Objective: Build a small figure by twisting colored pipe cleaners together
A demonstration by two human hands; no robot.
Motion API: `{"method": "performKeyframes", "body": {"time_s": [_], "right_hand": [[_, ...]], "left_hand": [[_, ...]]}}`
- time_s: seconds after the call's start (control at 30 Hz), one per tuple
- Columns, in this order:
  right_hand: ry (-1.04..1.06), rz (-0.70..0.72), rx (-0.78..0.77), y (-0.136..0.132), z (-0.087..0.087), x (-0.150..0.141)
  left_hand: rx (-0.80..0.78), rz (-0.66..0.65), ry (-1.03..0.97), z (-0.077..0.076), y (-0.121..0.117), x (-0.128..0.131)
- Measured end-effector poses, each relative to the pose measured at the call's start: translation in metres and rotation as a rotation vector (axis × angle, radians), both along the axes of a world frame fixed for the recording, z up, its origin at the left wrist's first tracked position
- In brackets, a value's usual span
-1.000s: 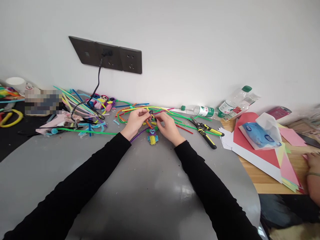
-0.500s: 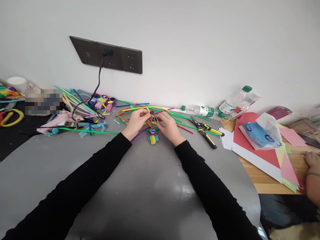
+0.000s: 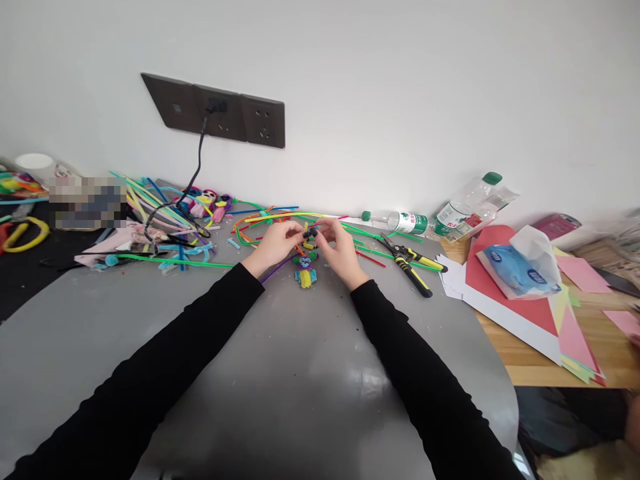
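My left hand and my right hand meet above the grey table, thumbs and fingertips pinched close together. What they pinch is too small to make out; a short yellow piece shows just below the fingertips. Right under them lies a small pipe-cleaner figure in yellow, blue and purple, with green tufts at its top. Behind the hands a yellow-green pipe cleaner curves over a loose pile of green, orange and red ones. Pliers with black and yellow handles rest to the right of my right hand.
More pipe cleaners and several small dolls lie at the back left, by a black cable. Plastic bottles lean at the wall. Rightward are a tissue pack, coloured paper and part of another person's hand.
My fingertips have come closer together, my right hand turning slightly inward. At the far right, the other person's hand has pulled back, and a pink paper shows there.
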State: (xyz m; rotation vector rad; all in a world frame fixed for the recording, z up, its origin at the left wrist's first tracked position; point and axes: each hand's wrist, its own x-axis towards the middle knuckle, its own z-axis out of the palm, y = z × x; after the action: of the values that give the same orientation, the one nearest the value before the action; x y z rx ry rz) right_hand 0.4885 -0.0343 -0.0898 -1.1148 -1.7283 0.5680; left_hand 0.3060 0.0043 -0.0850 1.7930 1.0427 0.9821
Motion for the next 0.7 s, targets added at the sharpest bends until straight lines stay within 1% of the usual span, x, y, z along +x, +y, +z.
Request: {"method": "performKeyframes", "body": {"time_s": [0.1,0.23,0.3,0.47,0.53,0.6,0.7], "right_hand": [[0.108,0.043,-0.081,0.004,0.0,0.002],[0.159,0.106,-0.144,0.008,0.0,0.006],[0.195,0.104,-0.17,0.009,-0.001,0.008],[0.35,0.007,-0.174,0.014,-0.004,0.011],[0.388,-0.002,-0.172,0.015,-0.005,0.012],[0.375,0.001,-0.162,0.015,-0.005,0.012],[0.276,-0.02,-0.126,0.013,-0.004,0.012]], "left_hand": [[-0.029,-0.123,0.097,-0.001,-0.002,0.0],[-0.044,-0.18,0.08,-0.003,-0.006,0.002],[-0.049,-0.184,0.069,-0.003,-0.006,0.002],[-0.065,-0.172,0.057,0.0,-0.007,0.001],[-0.069,-0.154,0.054,0.002,-0.006,0.0],[-0.049,-0.129,0.054,0.003,-0.006,0.0],[-0.003,-0.104,0.064,0.004,-0.004,-0.002]]}}
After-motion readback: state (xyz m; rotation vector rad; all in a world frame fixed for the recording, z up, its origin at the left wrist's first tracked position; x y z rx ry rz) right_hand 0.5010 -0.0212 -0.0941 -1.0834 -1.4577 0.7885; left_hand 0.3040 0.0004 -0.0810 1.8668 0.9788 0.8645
